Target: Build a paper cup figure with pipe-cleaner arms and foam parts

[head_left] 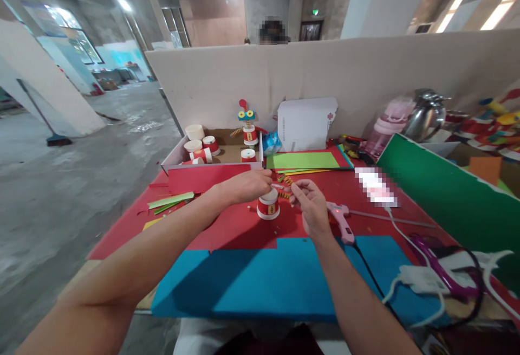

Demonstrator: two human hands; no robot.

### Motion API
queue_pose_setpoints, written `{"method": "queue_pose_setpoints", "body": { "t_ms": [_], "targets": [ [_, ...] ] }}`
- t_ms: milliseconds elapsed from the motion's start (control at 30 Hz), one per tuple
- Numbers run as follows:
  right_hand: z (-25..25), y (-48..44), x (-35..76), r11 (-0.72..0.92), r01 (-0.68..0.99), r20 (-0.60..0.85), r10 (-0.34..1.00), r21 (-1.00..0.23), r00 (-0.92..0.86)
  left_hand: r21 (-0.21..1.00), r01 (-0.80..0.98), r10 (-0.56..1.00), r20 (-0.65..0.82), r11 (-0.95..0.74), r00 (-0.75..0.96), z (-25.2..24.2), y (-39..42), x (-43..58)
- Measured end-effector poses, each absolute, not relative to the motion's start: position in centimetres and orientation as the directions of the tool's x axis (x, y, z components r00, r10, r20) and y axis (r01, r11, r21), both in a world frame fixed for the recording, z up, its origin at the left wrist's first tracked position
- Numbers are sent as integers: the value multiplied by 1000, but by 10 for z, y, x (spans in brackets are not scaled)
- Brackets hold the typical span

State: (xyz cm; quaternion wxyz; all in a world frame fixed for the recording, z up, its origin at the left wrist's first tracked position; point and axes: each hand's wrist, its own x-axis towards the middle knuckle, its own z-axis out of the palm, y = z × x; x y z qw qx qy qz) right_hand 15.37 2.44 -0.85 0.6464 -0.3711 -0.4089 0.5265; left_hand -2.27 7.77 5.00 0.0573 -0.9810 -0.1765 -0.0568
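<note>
An upside-down red and white paper cup (268, 211) stands on the red sheet in front of me. My left hand (254, 184) is closed just above the cup's left side, fingertips pinched; what they hold is too small to name. My right hand (311, 203) is closed in a pinch at the cup's right. Its fingertips meet a yellow and dark folded paper spring (284, 195) beside the cup. A second folded spring (286, 179) shows between the hands. A pink glue gun (342, 222) lies right of my right hand.
Behind stands a box (215, 165) of paper cups with a finished cup figure (250, 134). Green paper sheets (303, 160) lie beside it. On the right are a lit phone (376, 187), a green box side (439, 192) and cables. A blue mat (244, 284) covers the front edge.
</note>
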Motion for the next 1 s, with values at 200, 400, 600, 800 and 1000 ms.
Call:
{"method": "queue_pose_setpoints", "body": {
  "t_ms": [200, 400, 600, 800, 1000],
  "targets": [
    [-8, 24, 154, 158, -386, 127, 986, -909, 104, -71, 431, 419, 134, -900, 898, 46, 79, -32],
    [-6, 23, 154, 142, -401, 108, 988, -905, 106, -141, 543, 508, 221, -828, 833, 35, 67, -43],
    [-6, 22, 154, 140, -411, 106, 989, -901, 107, -250, 535, 510, 162, -807, 845, 34, 54, -38],
    [-6, 23, 154, 146, -401, 113, 988, -904, 104, -299, 563, 534, 179, -771, 826, 38, 43, -37],
    [-7, 24, 154, 142, -412, 105, 988, -900, 111, -267, 621, 587, 203, -737, 784, 34, 42, -35]
  ]
}}
